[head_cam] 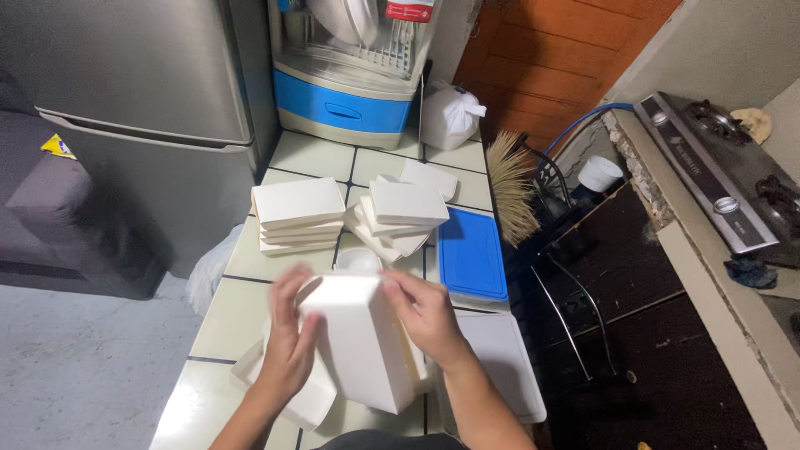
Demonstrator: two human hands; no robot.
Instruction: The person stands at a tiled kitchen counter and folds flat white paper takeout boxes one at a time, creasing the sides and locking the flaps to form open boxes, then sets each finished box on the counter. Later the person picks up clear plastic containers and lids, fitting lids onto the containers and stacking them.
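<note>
Both forearms come up from the bottom edge of the head view, and between them stands a white paper box (362, 337), held tilted above the tiled counter (233, 308). Left hand (287, 337) is wrapped on its left wall, right hand (429, 317) clasps the right wall and top edge; both are closed on it, apart from each other. More white paperboard lies flat just beneath it. The step looks like shaping or squaring up a folded box; the next move seems to call for firm, even pressure on both walls. Beyond lie two stacks of folded boxes (297, 215) (402, 215), a blue lid (472, 254), a dish rack (354, 79) and a tied white bag (450, 115).
</note>
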